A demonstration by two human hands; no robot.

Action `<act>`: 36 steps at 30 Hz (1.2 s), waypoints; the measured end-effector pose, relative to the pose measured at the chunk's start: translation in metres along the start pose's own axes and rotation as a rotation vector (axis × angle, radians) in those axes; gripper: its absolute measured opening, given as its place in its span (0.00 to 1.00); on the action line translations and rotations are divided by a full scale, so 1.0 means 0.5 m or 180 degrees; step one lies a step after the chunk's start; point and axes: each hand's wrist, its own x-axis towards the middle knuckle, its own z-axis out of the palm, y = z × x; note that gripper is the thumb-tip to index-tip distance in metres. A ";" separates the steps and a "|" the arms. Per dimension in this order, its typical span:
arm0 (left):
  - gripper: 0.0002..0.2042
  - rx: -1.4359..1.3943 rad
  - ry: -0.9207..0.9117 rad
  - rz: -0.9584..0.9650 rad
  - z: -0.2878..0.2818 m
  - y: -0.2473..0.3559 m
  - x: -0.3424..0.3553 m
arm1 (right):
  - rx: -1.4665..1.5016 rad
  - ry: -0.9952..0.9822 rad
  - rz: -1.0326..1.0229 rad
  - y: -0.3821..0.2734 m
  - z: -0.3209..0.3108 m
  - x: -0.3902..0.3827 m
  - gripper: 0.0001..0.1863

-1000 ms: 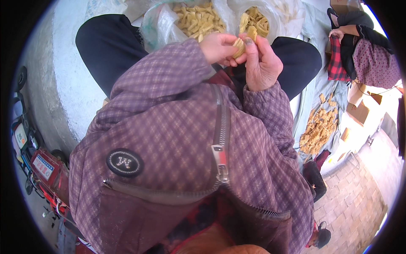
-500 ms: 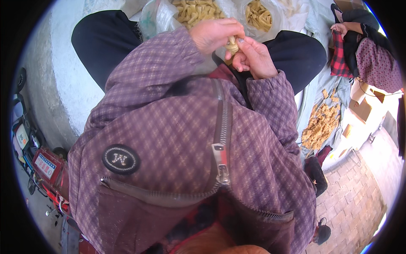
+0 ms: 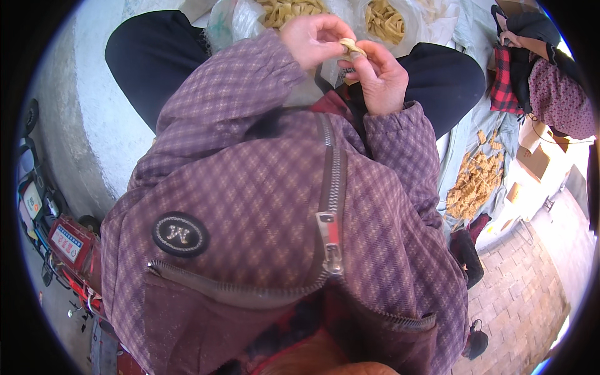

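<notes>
In front of me, a small pale-yellow folded strip [image 3: 352, 46] is pinched between my two hands. My left hand [image 3: 315, 39] grips its left end with thumb and fingertips. The thumb and fingers of my right hand [image 3: 384, 78] close on the other side and cover part of it. Just beyond the hands are two plastic bags. The left clear bag [image 3: 245, 24] contains many pale-yellow folded pieces [image 3: 294, 9]. Similar flat, curled pieces [image 3: 384, 22] fill the right bag [image 3: 412, 31]. The strip's material cannot be made out.
My dark-trousered knees [image 3: 153, 62] spread either side of the bags. At the right lies a heap of orange-brown pieces [image 3: 478, 181] on a pale sheet. Another person [image 3: 556, 87] sits beyond it, near cardboard boxes [image 3: 534, 161]. Red vehicles [image 3: 72, 244] stand at the far left.
The strip, upright between my fingers before, now lies more sideways and looks flatter. My left hand has tipped and its fingers have curled round; the right hand has risen slightly.
</notes>
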 end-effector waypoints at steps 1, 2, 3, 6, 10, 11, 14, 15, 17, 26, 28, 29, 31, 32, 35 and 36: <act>0.09 0.0202 -0.0070 0.0120 -0.003 0.003 -0.002 | 0.0290 -0.0086 0.0008 0.020 -0.011 0.006 0.11; 0.10 0.0403 -0.0137 0.0240 -0.004 0.004 -0.004 | 0.0580 -0.0173 0.0016 0.032 -0.020 0.010 0.11; 0.10 0.0605 -0.0120 0.0330 -0.006 0.000 -0.006 | 0.0763 -0.0262 0.0320 0.035 -0.023 0.011 0.11; 0.11 0.0874 -0.0074 0.0524 -0.010 -0.009 -0.008 | 0.1323 -0.0475 0.0804 0.035 -0.030 0.018 0.12; 0.12 0.0956 -0.0128 0.0518 -0.030 -0.033 -0.011 | 0.2606 -0.1086 0.0973 0.007 -0.033 0.019 0.16; 0.12 0.1131 -0.0166 0.0497 -0.034 -0.044 -0.011 | 0.2251 -0.0945 0.0826 -0.005 -0.025 0.016 0.18; 0.12 0.0819 0.0952 0.0348 0.006 0.016 -0.024 | 0.1567 -0.0333 0.0708 0.015 -0.020 0.021 0.19; 0.11 0.0909 0.1097 0.0413 0.004 0.014 -0.036 | 0.1421 -0.0119 0.0604 0.029 -0.015 0.020 0.19; 0.11 0.0863 0.0655 0.0132 0.003 0.019 -0.039 | 0.1023 -0.0162 0.0283 0.039 -0.016 0.030 0.18; 0.22 0.2656 0.0376 0.0406 0.031 -0.009 -0.038 | 0.2031 -0.0469 0.1024 0.036 0.024 0.026 0.16; 0.21 0.2591 0.0680 0.0669 0.034 0.001 -0.046 | 0.2032 -0.0291 0.0925 0.040 0.022 0.034 0.16; 0.21 0.2553 0.0828 0.0803 0.034 0.006 -0.048 | 0.1885 -0.0238 0.0847 0.035 0.019 0.035 0.15; 0.19 0.2828 0.0534 0.0541 0.025 0.008 -0.045 | 0.1519 -0.0086 0.0724 0.027 0.030 0.026 0.14; 0.18 0.2960 0.0382 0.0411 0.022 0.008 -0.045 | 0.1322 -0.0128 0.0630 0.030 0.030 0.026 0.14; 0.14 0.3223 0.0289 0.0268 0.020 0.012 -0.049 | 0.0692 -0.0171 0.0200 0.059 0.033 0.040 0.15; 0.12 0.3051 0.0251 0.0393 0.017 0.005 -0.047 | 0.0404 -0.0112 -0.0056 0.060 0.040 0.045 0.15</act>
